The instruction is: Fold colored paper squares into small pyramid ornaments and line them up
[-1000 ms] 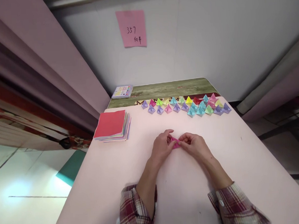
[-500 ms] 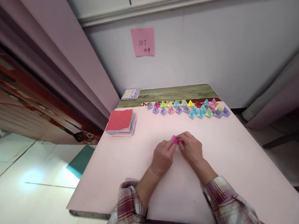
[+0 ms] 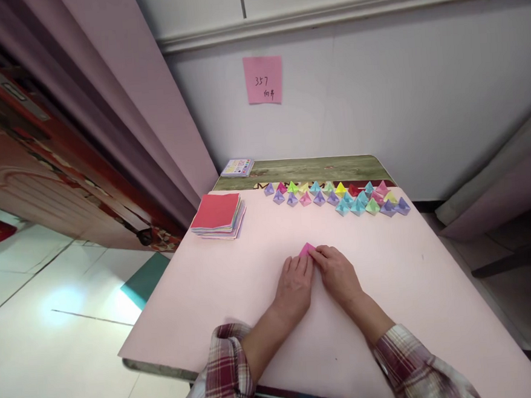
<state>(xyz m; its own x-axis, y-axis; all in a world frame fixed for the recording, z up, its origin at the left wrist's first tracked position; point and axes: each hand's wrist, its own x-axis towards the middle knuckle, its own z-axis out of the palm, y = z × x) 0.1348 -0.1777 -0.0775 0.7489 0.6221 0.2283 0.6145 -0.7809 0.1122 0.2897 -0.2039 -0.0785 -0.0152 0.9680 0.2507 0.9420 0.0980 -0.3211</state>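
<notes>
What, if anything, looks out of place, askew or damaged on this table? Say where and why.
Nothing is spilled or damaged. The paper stack on the left is slightly fanned, with lower sheets jutting out on its right side. The folded shapes along the far side bunch up at the right end.

left hand [image 3: 296,285], right hand [image 3: 339,276] lowered, pink paper [image 3: 306,249] flattened

Left hand [image 3: 296,285] and right hand [image 3: 338,274] lie palms down, fingertips meeting.
</notes>
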